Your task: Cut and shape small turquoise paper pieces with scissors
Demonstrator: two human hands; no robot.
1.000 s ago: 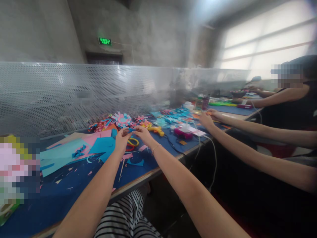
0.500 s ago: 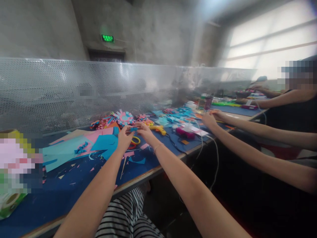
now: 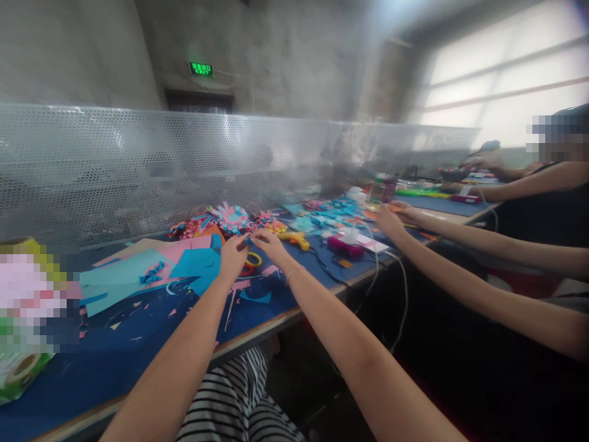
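Observation:
Close together over the table, my left hand (image 3: 234,253) and my right hand (image 3: 270,243) pinch a small blue paper strip (image 3: 248,240) between their fingertips. Most of the strip is hidden by the fingers. Just below them lie scissors (image 3: 253,263) with red and yellow handles. A pink and blue fringed paper flower (image 3: 232,217) sits behind my hands. To the right of my right hand rests a yellow glue gun (image 3: 297,240) with a black cord. Blue paper sheets (image 3: 196,264) are spread to the left of my left hand.
Paper scraps and a thin stick (image 3: 229,312) lie near the table edge (image 3: 257,337). A perforated metal screen (image 3: 92,172) stands along the back. At right, a co-worker's hands (image 3: 391,218) hold something orange near a magenta device (image 3: 346,244) and a white cable (image 3: 405,294).
My fingers have drawn closer together around the blue paper strip, and less of it shows. The rest of the table looks the same.

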